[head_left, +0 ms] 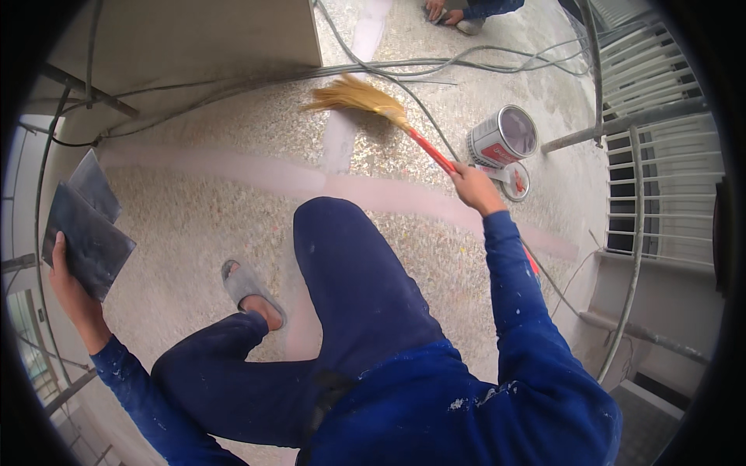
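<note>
My right hand (475,189) is closed round the red handle of a straw broom (430,149). Its tan bristles fan out to the left, over the speckled floor near a pale pinkish strip, and their tips are blurred. At the far left, my left hand (71,293) grips dark grey flat square plates (89,239), with the thumb lying on the front one. A second plate shows behind it at an angle. Whether they are metal or something else I cannot tell. Just beyond my right hand stands a paint can (486,138), with a round lid (518,185) beside it.
Grey cables (412,68) run across the floor ahead and past the can. Metal poles (636,233) and a white railing (660,147) stand at the right. A pale wall block (233,39) is at the back left. Another person's hands (444,14) are at floor level far ahead.
</note>
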The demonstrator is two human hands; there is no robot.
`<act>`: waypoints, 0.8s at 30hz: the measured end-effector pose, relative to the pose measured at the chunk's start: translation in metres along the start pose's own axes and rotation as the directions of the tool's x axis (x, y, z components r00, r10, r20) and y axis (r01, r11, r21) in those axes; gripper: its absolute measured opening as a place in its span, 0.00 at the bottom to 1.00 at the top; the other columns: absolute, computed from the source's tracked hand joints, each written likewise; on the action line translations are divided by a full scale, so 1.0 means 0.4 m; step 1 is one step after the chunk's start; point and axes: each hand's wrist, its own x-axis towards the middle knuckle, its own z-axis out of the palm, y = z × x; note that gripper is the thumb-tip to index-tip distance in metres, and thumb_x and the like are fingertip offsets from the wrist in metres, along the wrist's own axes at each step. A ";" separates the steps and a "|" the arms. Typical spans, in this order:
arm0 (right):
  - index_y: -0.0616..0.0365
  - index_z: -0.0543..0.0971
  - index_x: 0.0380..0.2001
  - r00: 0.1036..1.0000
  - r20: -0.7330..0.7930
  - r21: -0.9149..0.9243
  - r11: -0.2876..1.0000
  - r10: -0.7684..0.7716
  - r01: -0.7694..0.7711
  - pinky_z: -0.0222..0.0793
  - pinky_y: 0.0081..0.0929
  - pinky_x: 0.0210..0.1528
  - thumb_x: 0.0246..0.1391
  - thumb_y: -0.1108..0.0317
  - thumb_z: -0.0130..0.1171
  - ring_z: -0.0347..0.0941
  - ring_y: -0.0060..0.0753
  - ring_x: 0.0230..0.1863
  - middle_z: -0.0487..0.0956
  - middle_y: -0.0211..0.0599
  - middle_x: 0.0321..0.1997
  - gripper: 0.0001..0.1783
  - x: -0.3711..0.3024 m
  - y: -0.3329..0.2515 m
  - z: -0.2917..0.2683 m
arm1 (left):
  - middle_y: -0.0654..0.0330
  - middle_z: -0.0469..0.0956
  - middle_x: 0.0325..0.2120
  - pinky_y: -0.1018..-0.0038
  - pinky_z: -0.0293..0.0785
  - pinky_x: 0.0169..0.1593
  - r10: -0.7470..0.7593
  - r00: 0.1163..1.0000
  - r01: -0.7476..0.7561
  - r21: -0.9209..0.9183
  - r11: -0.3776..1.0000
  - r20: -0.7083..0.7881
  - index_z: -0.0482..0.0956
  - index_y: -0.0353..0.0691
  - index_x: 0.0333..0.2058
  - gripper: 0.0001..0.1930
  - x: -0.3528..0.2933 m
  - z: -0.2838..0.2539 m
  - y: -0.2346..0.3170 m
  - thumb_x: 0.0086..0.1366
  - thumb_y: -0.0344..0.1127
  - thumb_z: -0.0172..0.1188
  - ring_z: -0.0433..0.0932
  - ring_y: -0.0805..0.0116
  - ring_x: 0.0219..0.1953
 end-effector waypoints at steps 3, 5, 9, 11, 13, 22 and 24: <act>0.50 0.77 0.59 0.999 -0.025 0.160 0.986 -0.044 0.047 0.72 0.48 0.52 0.65 0.59 0.49 0.78 0.61 0.48 0.82 0.58 0.46 0.22 -0.119 0.054 -0.057 | 0.52 0.83 0.43 0.74 0.79 0.49 0.017 0.999 -0.014 -0.079 0.997 0.048 0.79 0.24 0.49 0.23 -0.015 -0.010 0.005 0.72 0.45 0.58 0.84 0.67 0.41; 0.50 0.77 0.59 0.997 -0.004 0.187 0.979 -0.083 0.082 0.72 0.49 0.51 0.65 0.59 0.50 0.78 0.62 0.48 0.82 0.58 0.45 0.22 -0.191 0.030 -0.066 | 0.53 0.83 0.43 0.74 0.79 0.48 0.061 0.996 -0.058 -0.053 0.997 0.059 0.79 0.24 0.49 0.23 -0.017 -0.008 0.007 0.71 0.45 0.58 0.84 0.67 0.41; 0.50 0.77 0.59 0.963 -0.035 0.195 0.943 -0.266 0.268 0.73 0.49 0.51 0.65 0.59 0.49 0.78 0.63 0.47 0.82 0.58 0.45 0.22 -0.123 -0.085 0.019 | 0.53 0.83 0.43 0.74 0.79 0.48 0.078 0.993 -0.076 -0.024 0.997 0.086 0.79 0.24 0.49 0.23 -0.006 0.024 0.010 0.71 0.44 0.58 0.84 0.67 0.41; 0.50 0.77 0.59 0.963 -0.036 0.156 0.950 -0.268 0.270 0.73 0.49 0.51 0.65 0.59 0.49 0.78 0.63 0.47 0.82 0.58 0.45 0.21 -0.051 -0.097 0.071 | 0.53 0.83 0.42 0.75 0.79 0.47 0.079 0.995 -0.078 -0.013 0.997 0.066 0.79 0.24 0.49 0.23 -0.001 0.038 0.013 0.71 0.43 0.58 0.84 0.68 0.41; 0.49 0.77 0.59 0.987 -0.053 0.109 0.981 -0.154 0.159 0.72 0.48 0.52 0.65 0.59 0.49 0.78 0.62 0.48 0.82 0.59 0.46 0.22 -0.047 -0.031 0.094 | 0.53 0.83 0.42 0.75 0.79 0.47 0.032 0.999 -0.032 0.002 0.999 0.041 0.79 0.24 0.49 0.23 -0.001 0.038 0.017 0.71 0.43 0.59 0.84 0.68 0.41; 0.53 0.77 0.59 0.990 0.019 0.289 0.948 -0.143 0.131 0.71 0.47 0.56 0.65 0.59 0.48 0.78 0.60 0.50 0.81 0.60 0.48 0.23 -0.048 -0.177 0.186 | 0.54 0.84 0.41 0.75 0.79 0.47 0.090 0.995 -0.088 -0.045 0.995 0.048 0.79 0.24 0.49 0.22 -0.014 0.021 0.023 0.70 0.42 0.60 0.84 0.68 0.41; 0.51 0.78 0.57 0.930 -0.010 0.344 0.872 -0.368 0.348 0.72 0.49 0.55 0.65 0.59 0.48 0.78 0.61 0.49 0.82 0.59 0.45 0.21 -0.011 -0.337 0.234 | 0.54 0.84 0.41 0.75 0.79 0.48 0.085 0.996 -0.084 -0.039 0.996 0.032 0.80 0.24 0.49 0.22 -0.017 0.042 0.031 0.70 0.42 0.61 0.84 0.68 0.41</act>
